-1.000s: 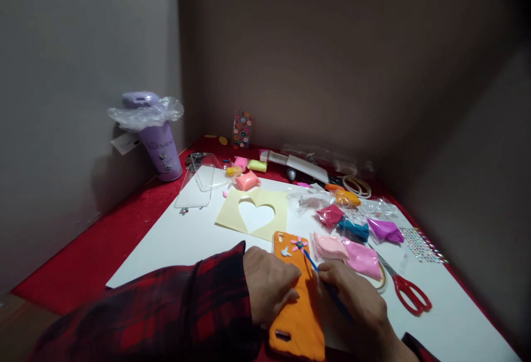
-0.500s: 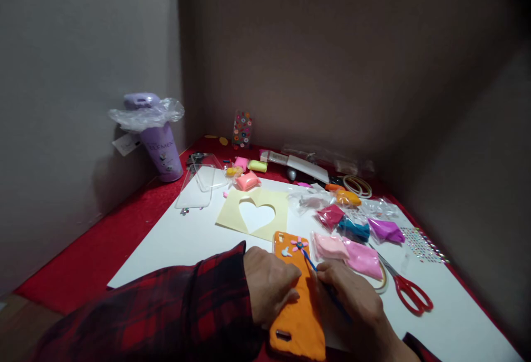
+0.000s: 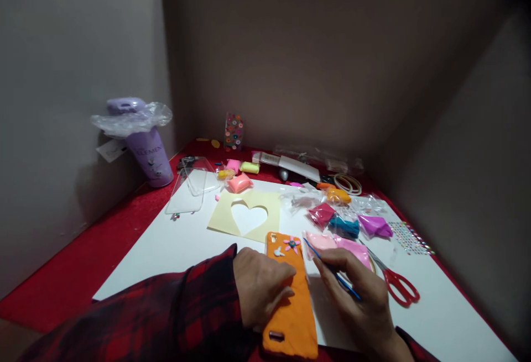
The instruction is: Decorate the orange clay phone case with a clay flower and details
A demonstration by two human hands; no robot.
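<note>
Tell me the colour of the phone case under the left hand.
Orange: the phone case, pressed down by the left hand, shows best in the head view.

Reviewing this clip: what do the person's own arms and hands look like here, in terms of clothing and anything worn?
The left arm wears a long red-and-black plaid sleeve reaching to the wrist. Only a sliver of matching cuff shows at the right wrist. The left hand and right hand are bare: no gloves, and no rings or watch can be seen.
</note>
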